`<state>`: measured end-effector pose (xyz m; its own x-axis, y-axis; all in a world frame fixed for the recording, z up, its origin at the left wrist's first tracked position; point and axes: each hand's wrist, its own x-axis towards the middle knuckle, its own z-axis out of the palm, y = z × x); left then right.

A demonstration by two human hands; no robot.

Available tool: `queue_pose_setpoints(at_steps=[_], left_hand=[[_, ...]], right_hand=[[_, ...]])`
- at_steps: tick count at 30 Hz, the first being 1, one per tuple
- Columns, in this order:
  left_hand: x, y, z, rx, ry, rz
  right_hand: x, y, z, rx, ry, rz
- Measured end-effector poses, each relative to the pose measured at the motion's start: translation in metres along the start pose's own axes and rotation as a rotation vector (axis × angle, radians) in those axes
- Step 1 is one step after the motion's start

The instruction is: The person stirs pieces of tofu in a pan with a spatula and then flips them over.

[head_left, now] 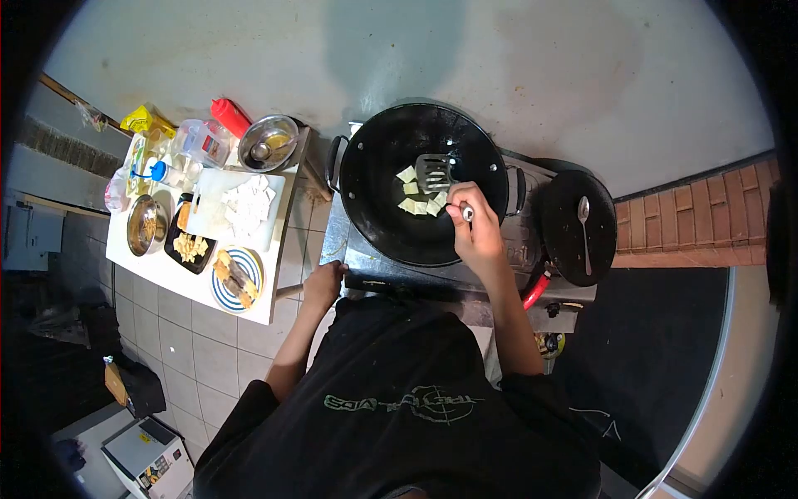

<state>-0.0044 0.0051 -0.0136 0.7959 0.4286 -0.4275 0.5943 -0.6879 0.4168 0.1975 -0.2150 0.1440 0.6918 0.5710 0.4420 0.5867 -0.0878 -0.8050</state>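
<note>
My right hand (478,220) is closed around the handle of a slotted metal spatula (433,173), whose blade is inside a large black wok (378,220). Several pale, flat square pieces (411,205) lie in the bottom of the wok, close to the blade and partly under it. The wok sits on a metal stove (335,237) and has a loop handle on each side. At the stove's front left corner, my left hand (322,284) is closed; its fingertips are partly hidden, so I cannot make out what they grip.
Left of the stove, a white table (179,279) carries a cutting board (208,204) with white pieces, a striped plate (237,280), a black tray (189,249), metal bowls (268,143) and a red bottle (229,116). On the right, a spoon (584,229) lies on a round black pan (557,208).
</note>
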Motion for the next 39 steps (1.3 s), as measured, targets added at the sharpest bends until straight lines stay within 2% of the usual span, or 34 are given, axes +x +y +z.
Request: queue_pose_setpoints(at_steps=[2, 14, 18, 23, 26, 28, 30, 36, 39], left_hand=[[0.0, 0.0, 0.0, -0.003, -0.015, 0.012], [0.0, -0.002, 0.003, -0.013, -0.01, -0.008], [0.0, 0.0, 0.001, -0.016, -0.02, -0.018], [-0.002, 0.001, -0.002, -0.039, -0.026, -0.002], [-0.002, 0.003, -0.002, -0.036, -0.023, -0.015], [-0.003, 0.003, -0.003, -0.032, -0.004, 0.002], [-0.003, 0.003, -0.003, -0.027, -0.003, 0.001], [-0.002, 0.0, 0.003, -0.029, 0.056, 0.013], [0.0, -0.004, 0.006, -0.034, 0.059, 0.021]], right_hand=[[0.0, 0.001, 0.001, -0.055, 0.002, -0.023], [0.0, 0.004, -0.002, 0.064, 0.034, -0.018], [0.0, 0.002, -0.006, -0.089, 0.077, -0.011], [-0.005, 0.006, -0.006, 0.12, 0.086, 0.074], [-0.002, 0.005, -0.006, -0.042, 0.072, 0.013], [-0.005, 0.004, -0.006, -0.034, 0.056, 0.047], [-0.007, 0.004, -0.006, 0.114, 0.085, 0.081], [-0.007, -0.012, -0.019, 0.051, 0.048, 0.061], [-0.006, -0.012, -0.021, 0.082, 0.018, 0.113]])
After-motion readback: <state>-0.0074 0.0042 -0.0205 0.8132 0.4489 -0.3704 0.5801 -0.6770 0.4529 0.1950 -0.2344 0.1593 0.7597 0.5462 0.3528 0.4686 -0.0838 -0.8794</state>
